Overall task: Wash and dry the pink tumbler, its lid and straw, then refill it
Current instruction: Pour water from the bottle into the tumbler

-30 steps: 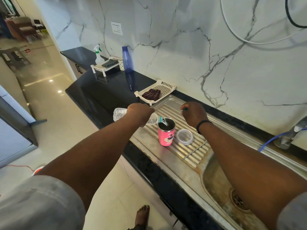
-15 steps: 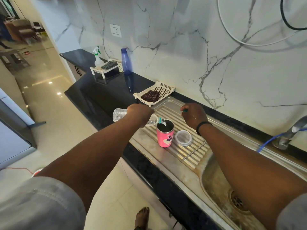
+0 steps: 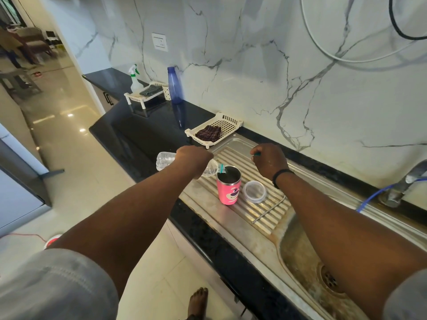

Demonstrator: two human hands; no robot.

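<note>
The pink tumbler (image 3: 228,191) stands upright and uncovered on the ribbed steel drainboard (image 3: 233,155). My left hand (image 3: 193,160) grips a clear plastic water bottle (image 3: 164,160), tipped on its side with its mouth over the tumbler's rim. A little water shows at the mouth. My right hand (image 3: 269,160) hovers behind the tumbler, curled round a small green cap (image 3: 256,154). The clear lid (image 3: 254,191) lies flat just right of the tumbler. The metal straw (image 3: 268,212) lies along the ribs near my right forearm.
A white basket (image 3: 227,122) with a dark cloth sits behind the drainboard. A blue bottle (image 3: 175,89), a spray bottle (image 3: 134,80) and a small rack stand further left on the black counter. The sink basin (image 3: 300,257) and the tap (image 3: 402,185) are at right.
Almost nothing differs. Both hands hold the same pose, with the bottle still tipped over the tumbler.
</note>
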